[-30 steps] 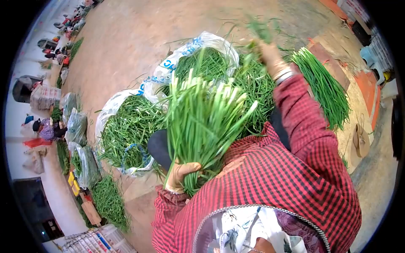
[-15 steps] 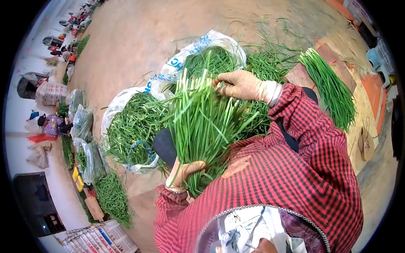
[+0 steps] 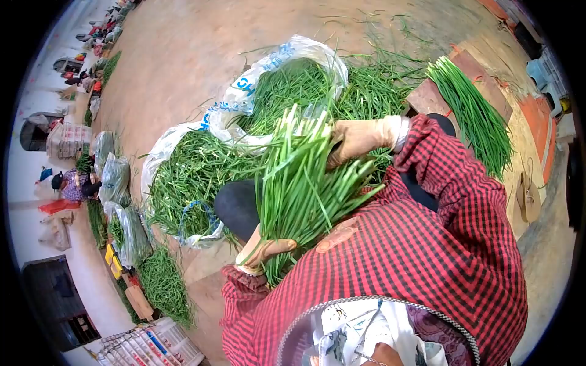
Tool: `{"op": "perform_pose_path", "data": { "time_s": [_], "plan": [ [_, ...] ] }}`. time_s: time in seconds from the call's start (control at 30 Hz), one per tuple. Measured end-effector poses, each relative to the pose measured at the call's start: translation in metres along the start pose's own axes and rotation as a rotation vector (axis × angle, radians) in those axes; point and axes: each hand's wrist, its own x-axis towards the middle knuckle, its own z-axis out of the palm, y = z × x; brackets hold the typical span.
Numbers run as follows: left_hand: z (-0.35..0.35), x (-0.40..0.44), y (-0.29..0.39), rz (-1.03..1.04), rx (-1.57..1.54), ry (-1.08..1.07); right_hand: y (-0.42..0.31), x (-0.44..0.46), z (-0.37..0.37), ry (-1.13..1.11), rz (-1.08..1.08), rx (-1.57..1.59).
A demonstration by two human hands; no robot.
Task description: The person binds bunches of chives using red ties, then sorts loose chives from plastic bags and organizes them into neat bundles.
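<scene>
A thick bunch of garlic chives [image 3: 299, 189], pale stem ends up, stands over my lap. My left hand [image 3: 264, 250], in a light glove, wraps its lower leafy end, thumb across the front. Also gloved, my right hand [image 3: 363, 139] is closed against the stems at the upper right of the bunch; its fingertips are partly hidden. Some stems there fan out to the right. Just beyond are two white plastic bags with blue print, the far bag [image 3: 241, 91] and the near bag [image 3: 160, 160], both full of loose chives.
A neat bundle of chives [image 3: 473, 116] lies on a board at my right. More loose chives [image 3: 378, 85] spread on the floor behind the bags. Along the left wall are filled plastic bags [image 3: 116, 177], a chive pile [image 3: 163, 283], crates [image 3: 152, 344] and another person [image 3: 74, 184].
My right hand has moved slightly down and turned, its fingers now pointing down along the stems. The bunch's right-hand stems lean further out. My left hand keeps its hold.
</scene>
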Motion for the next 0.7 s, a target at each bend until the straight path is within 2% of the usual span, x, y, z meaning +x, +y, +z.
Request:
{"op": "perform_pose_path", "data": {
  "time_s": [0.03,0.1,0.17,0.2,0.23,0.3,0.37,0.43,0.5,0.57,0.6,0.7],
  "plan": [
    [-0.002,0.002,-0.004,0.022,0.008,-0.023,0.004,0.016,0.006,0.082,-0.168,0.049],
    [-0.008,0.005,-0.013,0.041,0.012,-0.041,0.015,0.003,0.005,0.149,-0.076,-0.010],
    [-0.013,0.004,-0.024,0.020,-0.044,-0.044,0.011,-0.009,0.001,0.122,0.062,-0.035],
    [-0.015,0.005,-0.029,0.031,-0.057,-0.052,0.018,-0.014,-0.001,0.171,0.040,-0.099],
    [-0.018,0.006,-0.034,0.042,-0.071,-0.061,0.028,-0.018,-0.008,0.328,-0.014,-0.201],
    [-0.015,0.002,-0.030,0.010,-0.098,-0.001,0.045,-0.030,-0.037,0.645,0.049,-0.047],
    [-0.009,0.000,-0.023,-0.037,-0.170,0.030,0.040,-0.045,-0.058,0.775,0.210,-0.055],
    [-0.011,0.006,-0.024,-0.045,-0.138,0.068,0.013,-0.044,-0.041,0.594,0.365,0.120],
    [-0.009,0.011,-0.022,-0.053,-0.117,0.079,-0.001,-0.034,-0.017,0.423,0.173,0.128],
    [-0.003,0.020,-0.017,0.083,-0.082,-0.023,0.003,-0.021,-0.010,0.487,0.019,-0.077],
    [0.002,0.019,-0.013,0.106,-0.088,-0.010,0.012,-0.016,-0.011,0.495,-0.048,0.024],
    [0.008,0.012,-0.010,0.115,-0.104,0.030,0.006,-0.023,-0.014,0.434,0.050,0.102]
  ]
}}
